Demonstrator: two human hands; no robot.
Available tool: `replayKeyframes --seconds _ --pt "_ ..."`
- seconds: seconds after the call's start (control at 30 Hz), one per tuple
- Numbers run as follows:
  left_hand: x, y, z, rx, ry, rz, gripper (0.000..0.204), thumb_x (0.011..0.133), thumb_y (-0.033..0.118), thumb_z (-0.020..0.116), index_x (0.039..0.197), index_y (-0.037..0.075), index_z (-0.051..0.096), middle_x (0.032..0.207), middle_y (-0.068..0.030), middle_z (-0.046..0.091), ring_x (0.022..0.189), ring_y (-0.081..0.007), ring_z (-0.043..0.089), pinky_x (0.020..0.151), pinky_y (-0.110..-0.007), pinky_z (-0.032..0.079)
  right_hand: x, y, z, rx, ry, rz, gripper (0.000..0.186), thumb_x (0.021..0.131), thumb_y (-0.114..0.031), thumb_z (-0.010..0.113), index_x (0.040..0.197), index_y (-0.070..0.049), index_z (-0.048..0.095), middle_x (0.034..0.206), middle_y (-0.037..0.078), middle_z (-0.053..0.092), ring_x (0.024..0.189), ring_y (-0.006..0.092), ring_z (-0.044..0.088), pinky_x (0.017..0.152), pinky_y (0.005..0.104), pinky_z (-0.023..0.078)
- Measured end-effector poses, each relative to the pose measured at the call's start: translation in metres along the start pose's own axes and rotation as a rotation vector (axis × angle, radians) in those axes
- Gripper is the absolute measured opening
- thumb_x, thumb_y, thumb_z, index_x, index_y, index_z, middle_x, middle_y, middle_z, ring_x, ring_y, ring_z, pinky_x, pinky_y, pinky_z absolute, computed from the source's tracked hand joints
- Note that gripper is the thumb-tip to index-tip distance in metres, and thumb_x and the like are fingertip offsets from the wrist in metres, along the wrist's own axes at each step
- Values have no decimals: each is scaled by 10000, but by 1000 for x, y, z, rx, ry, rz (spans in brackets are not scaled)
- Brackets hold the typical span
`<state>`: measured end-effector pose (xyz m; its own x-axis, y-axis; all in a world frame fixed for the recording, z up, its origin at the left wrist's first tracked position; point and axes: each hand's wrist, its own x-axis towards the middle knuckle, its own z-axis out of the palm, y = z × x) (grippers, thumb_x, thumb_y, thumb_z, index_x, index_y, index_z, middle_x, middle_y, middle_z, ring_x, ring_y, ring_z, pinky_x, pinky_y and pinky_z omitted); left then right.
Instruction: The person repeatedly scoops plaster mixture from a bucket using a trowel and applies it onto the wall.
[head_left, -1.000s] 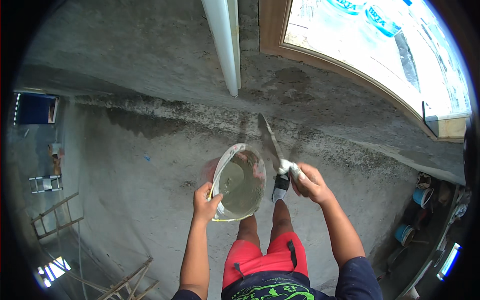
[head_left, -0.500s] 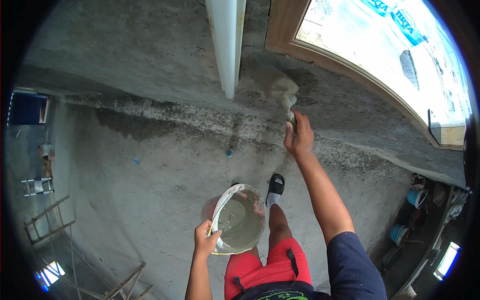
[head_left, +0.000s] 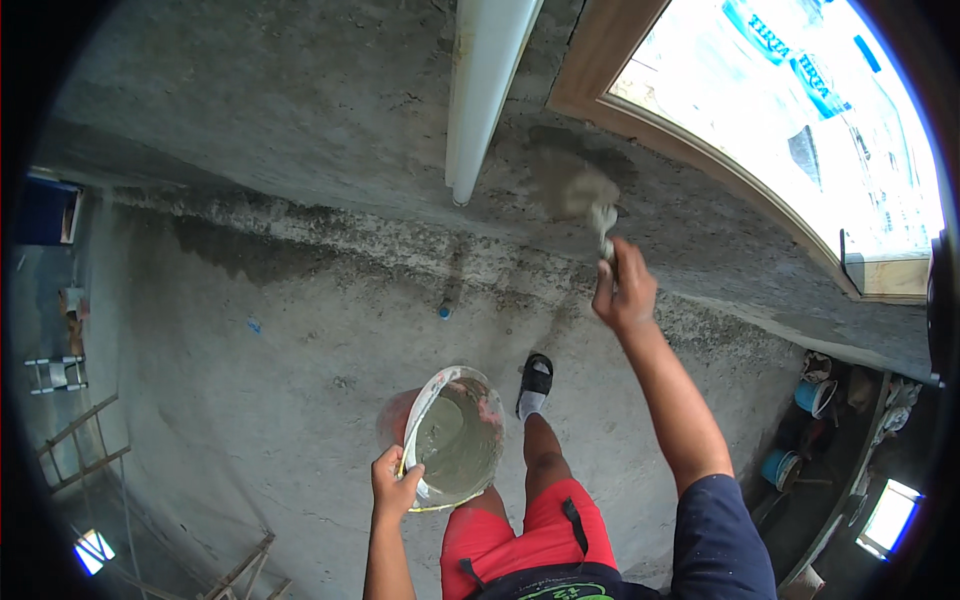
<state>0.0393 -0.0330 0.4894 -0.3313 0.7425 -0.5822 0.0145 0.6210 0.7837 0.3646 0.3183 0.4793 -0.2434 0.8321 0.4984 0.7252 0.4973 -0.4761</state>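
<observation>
My left hand (head_left: 397, 485) grips the rim of a whitish, red-stained bucket (head_left: 394, 420), held low before my red shorts, with grey wet mortar (head_left: 440, 435) inside. My right hand (head_left: 628, 292) is stretched forward, closed around the handle of a mortar-smeared trowel (head_left: 603, 224). The trowel's motion-blurred blade lies over a darker, damp-looking patch on the rough grey wall (head_left: 325, 115), just right of the lower end of a white vertical pipe (head_left: 485, 90) and below a wooden window frame (head_left: 580, 70); whether it touches the wall I cannot tell.
My sandalled foot (head_left: 536, 380) stands on the concrete floor (head_left: 250, 400) near a small blue cap (head_left: 444, 313). A wooden ladder-like frame (head_left: 80, 445) is at far left. Blue buckets (head_left: 810, 398) and clutter line the right side, beside a long board (head_left: 870, 440).
My right hand has swung the trowel up from beside the bucket to the wall by the pipe. The bucket in my left hand sits lower in the view.
</observation>
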Motion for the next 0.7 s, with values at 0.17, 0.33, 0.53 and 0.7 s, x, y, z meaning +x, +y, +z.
replayKeyframes --seconds 0.17,0.33,0.53,0.7 --pt "7 11 3 53 -30 -20 174 796 -54 679 791 34 529 739 17 543 709 -56 500 636 -264 416 19 28 4 -278 -91 -41 407 916 -178 689 1288 -85 554 980 143 638 767 366 692 619 457 577" --pt "11 1 1 75 -24 23 168 788 -40 687 789 28 534 721 16 539 693 -62 498 627 -272 419 -27 62 6 -406 -367 42 423 916 -202 692 1301 -89 557 988 147 642 751 360 694 602 446 571" --pt "8 -4 -1 63 -24 -3 168 780 -30 698 790 31 542 717 15 545 683 -56 497 622 -266 417 9 18 -26 -178 -24 -58 428 907 -178 695 1303 -98 557 975 150 647 756 352 695 594 454 558" --pt "12 -14 9 96 -74 9 162 778 -29 704 794 27 553 714 14 554 673 -57 505 611 -265 421 -16 75 -5 -281 -107 14 416 913 -177 682 1304 -110 558 988 145 650 770 351 698 607 468 566"
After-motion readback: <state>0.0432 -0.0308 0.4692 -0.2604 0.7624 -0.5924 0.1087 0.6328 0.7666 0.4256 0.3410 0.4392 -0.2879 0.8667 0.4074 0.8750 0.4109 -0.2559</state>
